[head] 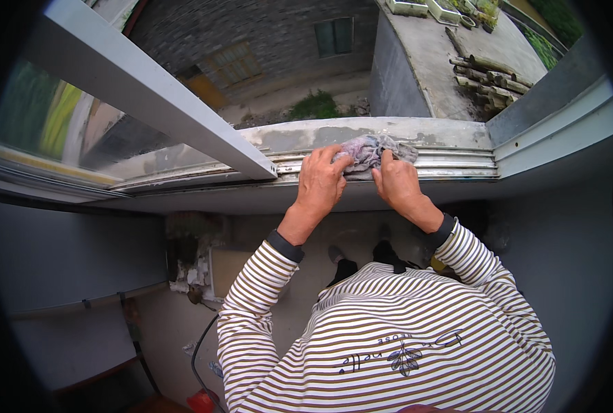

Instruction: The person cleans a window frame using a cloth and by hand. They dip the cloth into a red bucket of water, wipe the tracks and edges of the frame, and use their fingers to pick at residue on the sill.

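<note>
A crumpled, dirty grey-purple cloth (360, 155) lies over the metal tracks of a sliding window sill (453, 162). My left hand (321, 178) grips the cloth's left part, its fingers curled into it. On the right part, my right hand (399, 180) holds the cloth with bent fingers, pressing it down at the rails. Parts of the fingertips are hidden in the folds. Just left of my left hand stands the white frame of the sliding window sash (182, 103). Wet patches show on the outer ledge (306, 135) beyond the tracks.
Outside, below the window, are a brick building (285, 41), a concrete roof with stacked logs (492, 82) and planter boxes (443, 11). Inside, a grey wall (559, 232) is at the right. A black cable (195, 356) and a red plastic item (201, 400) are on the floor at lower left.
</note>
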The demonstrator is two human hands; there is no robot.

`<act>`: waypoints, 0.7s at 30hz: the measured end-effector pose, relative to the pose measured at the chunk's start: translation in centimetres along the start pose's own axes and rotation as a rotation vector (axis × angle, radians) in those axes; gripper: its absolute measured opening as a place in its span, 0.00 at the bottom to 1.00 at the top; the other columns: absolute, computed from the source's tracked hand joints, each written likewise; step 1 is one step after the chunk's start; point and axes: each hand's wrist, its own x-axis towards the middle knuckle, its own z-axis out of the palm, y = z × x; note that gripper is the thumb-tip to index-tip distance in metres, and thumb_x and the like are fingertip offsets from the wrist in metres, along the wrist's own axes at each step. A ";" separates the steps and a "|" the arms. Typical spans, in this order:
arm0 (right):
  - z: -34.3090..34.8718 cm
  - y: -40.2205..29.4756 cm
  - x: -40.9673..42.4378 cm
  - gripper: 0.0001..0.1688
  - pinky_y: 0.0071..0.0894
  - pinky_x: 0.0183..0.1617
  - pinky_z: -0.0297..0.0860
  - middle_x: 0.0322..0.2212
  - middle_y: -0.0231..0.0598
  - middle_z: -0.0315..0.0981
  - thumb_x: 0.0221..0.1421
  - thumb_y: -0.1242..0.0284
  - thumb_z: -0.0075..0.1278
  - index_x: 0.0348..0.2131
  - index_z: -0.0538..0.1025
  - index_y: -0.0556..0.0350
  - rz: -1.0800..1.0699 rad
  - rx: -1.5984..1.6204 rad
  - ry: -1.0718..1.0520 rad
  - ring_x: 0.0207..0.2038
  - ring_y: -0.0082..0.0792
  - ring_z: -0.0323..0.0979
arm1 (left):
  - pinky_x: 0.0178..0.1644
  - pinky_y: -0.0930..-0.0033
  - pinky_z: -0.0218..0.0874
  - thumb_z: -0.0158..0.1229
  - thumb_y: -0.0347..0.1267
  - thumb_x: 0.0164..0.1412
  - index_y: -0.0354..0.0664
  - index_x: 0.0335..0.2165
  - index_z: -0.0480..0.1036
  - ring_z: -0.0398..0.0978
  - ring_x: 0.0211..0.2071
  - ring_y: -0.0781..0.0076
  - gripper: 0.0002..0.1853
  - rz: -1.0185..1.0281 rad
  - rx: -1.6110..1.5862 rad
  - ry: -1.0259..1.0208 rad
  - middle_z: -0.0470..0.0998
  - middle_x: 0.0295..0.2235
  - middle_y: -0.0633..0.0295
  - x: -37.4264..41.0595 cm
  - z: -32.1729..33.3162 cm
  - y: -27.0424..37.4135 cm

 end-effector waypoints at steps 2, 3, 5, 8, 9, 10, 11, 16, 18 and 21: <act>2.7 -3.0 1.5 0.12 0.42 0.27 0.72 0.16 0.54 0.73 0.44 0.77 0.51 0.29 0.65 0.68 -0.073 0.045 0.028 0.22 0.51 0.75 | 0.47 0.58 0.58 0.59 0.20 0.38 0.46 0.37 0.74 0.67 0.46 0.55 0.22 -0.042 0.125 0.012 0.71 0.44 0.56 -1.6 -2.4 -1.2; 3.6 -4.7 2.1 0.12 0.41 0.27 0.72 0.15 0.55 0.72 0.40 0.81 0.50 0.28 0.65 0.68 -0.131 0.067 0.046 0.21 0.51 0.76 | 0.44 0.59 0.59 0.60 0.21 0.37 0.46 0.35 0.74 0.68 0.44 0.58 0.21 -0.031 0.214 0.059 0.71 0.42 0.59 -2.4 -3.2 -2.1; 5.2 -8.0 3.2 0.16 0.41 0.27 0.72 0.16 0.56 0.72 0.37 0.81 0.52 0.29 0.65 0.70 -0.198 0.121 0.035 0.22 0.50 0.76 | 0.44 0.59 0.60 0.59 0.20 0.37 0.45 0.35 0.74 0.68 0.44 0.58 0.20 -0.049 0.313 0.060 0.70 0.42 0.59 -4.5 -4.5 -3.0; 5.7 -9.2 4.6 0.10 0.46 0.30 0.71 0.17 0.57 0.72 0.39 0.77 0.53 0.24 0.70 0.66 -0.193 0.235 0.052 0.25 0.54 0.75 | 0.44 0.59 0.61 0.58 0.20 0.38 0.44 0.35 0.74 0.68 0.42 0.58 0.19 -0.031 0.273 0.078 0.71 0.41 0.58 -5.2 -6.6 -1.8; 5.2 -7.8 4.9 0.09 0.47 0.31 0.71 0.18 0.58 0.72 0.39 0.76 0.53 0.23 0.71 0.65 -0.211 0.288 0.058 0.25 0.55 0.74 | 0.44 0.59 0.62 0.56 0.19 0.39 0.42 0.35 0.74 0.69 0.41 0.57 0.19 -0.053 0.229 0.155 0.72 0.40 0.56 -4.5 -6.3 -0.1; 4.4 -7.4 5.0 0.08 0.50 0.33 0.69 0.19 0.58 0.72 0.42 0.74 0.51 0.21 0.73 0.62 -0.177 0.352 0.066 0.26 0.58 0.73 | 0.44 0.60 0.63 0.54 0.18 0.39 0.41 0.35 0.75 0.70 0.41 0.55 0.19 -0.049 0.177 0.222 0.72 0.40 0.55 -4.0 -7.3 0.5; 4.6 -6.3 5.3 0.08 0.51 0.32 0.69 0.20 0.56 0.73 0.43 0.73 0.50 0.23 0.73 0.62 -0.175 0.418 0.105 0.26 0.57 0.73 | 0.45 0.60 0.64 0.53 0.17 0.40 0.40 0.36 0.75 0.70 0.40 0.54 0.19 -0.043 0.123 0.287 0.72 0.39 0.53 -3.3 -8.3 1.2; -6.4 -0.8 4.7 0.12 0.32 0.26 0.66 0.15 0.43 0.69 0.47 0.73 0.50 0.31 0.76 0.65 -0.221 0.646 0.217 0.19 0.34 0.70 | 0.49 0.67 0.63 0.48 0.16 0.46 0.39 0.39 0.74 0.72 0.44 0.60 0.20 -0.009 -0.275 0.477 0.73 0.42 0.53 -0.5 -8.9 5.2; -9.8 3.0 3.8 0.12 0.24 0.24 0.63 0.12 0.36 0.65 0.47 0.74 0.50 0.31 0.77 0.67 -0.163 0.627 0.146 0.18 0.20 0.64 | 0.49 0.68 0.63 0.46 0.17 0.49 0.37 0.41 0.73 0.71 0.45 0.65 0.19 -0.026 -0.524 0.438 0.73 0.42 0.55 0.9 -6.4 5.7; -13.0 6.6 2.3 0.12 0.24 0.23 0.61 0.12 0.34 0.65 0.48 0.74 0.50 0.31 0.77 0.68 -0.083 0.422 0.049 0.18 0.17 0.62 | 0.40 0.74 0.63 0.42 0.19 0.55 0.34 0.43 0.72 0.70 0.35 0.78 0.17 -0.228 -1.016 0.342 0.74 0.36 0.61 3.0 -3.2 6.6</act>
